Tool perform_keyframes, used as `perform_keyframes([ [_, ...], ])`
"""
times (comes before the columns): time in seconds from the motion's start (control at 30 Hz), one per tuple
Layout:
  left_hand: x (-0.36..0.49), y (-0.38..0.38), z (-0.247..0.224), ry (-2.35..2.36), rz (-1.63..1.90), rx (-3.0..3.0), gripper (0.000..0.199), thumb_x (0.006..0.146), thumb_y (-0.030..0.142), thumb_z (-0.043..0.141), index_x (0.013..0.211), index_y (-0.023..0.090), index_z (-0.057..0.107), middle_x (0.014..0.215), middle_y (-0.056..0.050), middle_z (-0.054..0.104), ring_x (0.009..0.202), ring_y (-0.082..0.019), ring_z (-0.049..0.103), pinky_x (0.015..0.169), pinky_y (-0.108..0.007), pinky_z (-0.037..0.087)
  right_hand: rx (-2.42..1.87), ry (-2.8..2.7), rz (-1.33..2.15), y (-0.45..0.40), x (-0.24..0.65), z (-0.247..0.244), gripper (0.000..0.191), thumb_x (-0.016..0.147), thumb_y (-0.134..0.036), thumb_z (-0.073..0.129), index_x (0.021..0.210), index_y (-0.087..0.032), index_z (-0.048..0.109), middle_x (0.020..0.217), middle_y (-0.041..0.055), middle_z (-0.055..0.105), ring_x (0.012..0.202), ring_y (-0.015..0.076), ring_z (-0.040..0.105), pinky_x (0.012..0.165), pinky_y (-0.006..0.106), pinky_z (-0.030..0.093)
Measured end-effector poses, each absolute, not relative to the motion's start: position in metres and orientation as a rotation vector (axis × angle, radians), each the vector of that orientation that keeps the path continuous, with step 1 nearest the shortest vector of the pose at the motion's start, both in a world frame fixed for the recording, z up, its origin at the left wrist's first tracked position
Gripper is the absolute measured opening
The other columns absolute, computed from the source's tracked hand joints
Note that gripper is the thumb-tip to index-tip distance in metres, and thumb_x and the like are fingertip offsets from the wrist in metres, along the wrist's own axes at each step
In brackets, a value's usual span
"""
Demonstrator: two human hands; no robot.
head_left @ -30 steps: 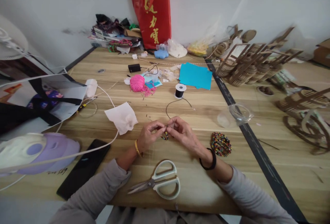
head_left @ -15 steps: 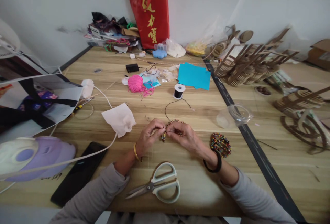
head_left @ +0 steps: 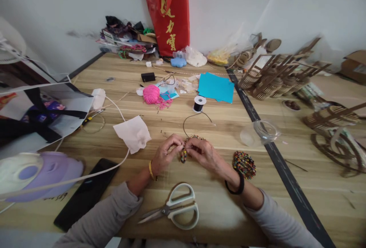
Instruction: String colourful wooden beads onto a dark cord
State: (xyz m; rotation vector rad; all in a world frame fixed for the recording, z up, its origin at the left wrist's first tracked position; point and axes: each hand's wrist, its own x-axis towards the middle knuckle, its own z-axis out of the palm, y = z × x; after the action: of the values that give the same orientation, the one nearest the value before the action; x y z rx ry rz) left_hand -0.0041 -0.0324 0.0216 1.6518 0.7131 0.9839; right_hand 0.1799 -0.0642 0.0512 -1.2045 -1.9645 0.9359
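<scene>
My left hand (head_left: pixel 168 152) and my right hand (head_left: pixel 204 152) are close together over the table, thumbs and forefingers pinched. Between them is a string of multicoloured beads (head_left: pixel 183 156), a short loop of it hanging below the fingertips. More of the beads lie behind my right hand. A black cord runs from near the beads towards a white spool of black cord (head_left: pixel 199 104). The exact spot each fingertip grips is too small to make out. White-handled scissors (head_left: pixel 174 208) lie in front of me. A coiled heap of beads (head_left: pixel 244 164) rests beside my right wrist.
A black phone (head_left: pixel 85 192) and a white cable lie on the left, near a white paper (head_left: pixel 133 133). Pink yarn (head_left: pixel 151 94) and blue sheets (head_left: pixel 216 88) are farther back. A clear plastic container (head_left: pixel 260 132) and woven baskets (head_left: pixel 274 74) stand on the right.
The bead loop under my fingertips hangs more open and fuller than before. My hands stay in nearly the same place, still pinched; the whole view has shifted slightly.
</scene>
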Motion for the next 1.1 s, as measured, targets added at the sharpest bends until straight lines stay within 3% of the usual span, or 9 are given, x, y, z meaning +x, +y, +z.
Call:
perform_keyframes([
  [0.2,-0.006,-0.033,0.019,0.711,0.978,1.621,0.017,0.086,0.032,0.055,0.08,0.016,0.054,0.091,-0.007,0.058,0.089,-0.017,0.055,0.083,-0.03,0.042,-1.217,-1.94,0.97,-0.067,0.18,0.055,0.011,0.089,-0.018,0.048,0.082,-0.017,0.056,0.066,-0.0016,0.057,0.057,0.0093,0.047,0.055,0.02,0.035],
  [0.3,-0.005,-0.034,0.021,0.723,0.942,1.587,0.021,0.085,0.035,0.057,0.079,0.015,0.055,0.087,-0.006,0.058,0.085,-0.017,0.055,0.08,-0.029,0.042,-1.197,-1.97,0.877,-0.067,0.18,0.057,0.009,0.087,-0.017,0.051,0.082,-0.017,0.059,0.072,0.0006,0.06,0.062,0.0106,0.05,0.058,0.021,0.038],
  [0.67,-0.005,-0.029,0.022,0.679,0.731,1.439,0.032,0.077,0.045,0.065,0.074,0.014,0.057,0.072,-0.003,0.058,0.07,-0.014,0.054,0.068,-0.027,0.042,-1.098,-2.127,0.801,-0.07,0.183,0.071,0.023,0.093,-0.018,0.047,0.115,-0.019,0.053,0.085,0.0033,0.065,0.075,0.0133,0.059,0.069,0.024,0.045],
  [0.77,-0.005,-0.029,0.021,0.666,0.712,1.434,0.033,0.076,0.046,0.065,0.074,0.014,0.058,0.073,-0.004,0.059,0.071,-0.014,0.053,0.068,-0.027,0.042,-1.07,-2.156,0.806,-0.069,0.182,0.071,0.019,0.094,-0.017,0.044,0.109,-0.019,0.056,0.093,0.0057,0.066,0.083,0.0144,0.061,0.074,0.025,0.046],
  [1.1,-0.005,-0.027,0.023,0.615,0.671,1.346,0.032,0.077,0.043,0.066,0.076,0.012,0.058,0.071,-0.004,0.062,0.069,-0.013,0.056,0.066,-0.025,0.043,-1.102,-2.282,0.723,-0.062,0.184,0.067,0.016,0.096,-0.021,0.041,0.091,-0.018,0.055,0.078,0.0029,0.06,0.068,0.0125,0.056,0.064,0.023,0.042],
])
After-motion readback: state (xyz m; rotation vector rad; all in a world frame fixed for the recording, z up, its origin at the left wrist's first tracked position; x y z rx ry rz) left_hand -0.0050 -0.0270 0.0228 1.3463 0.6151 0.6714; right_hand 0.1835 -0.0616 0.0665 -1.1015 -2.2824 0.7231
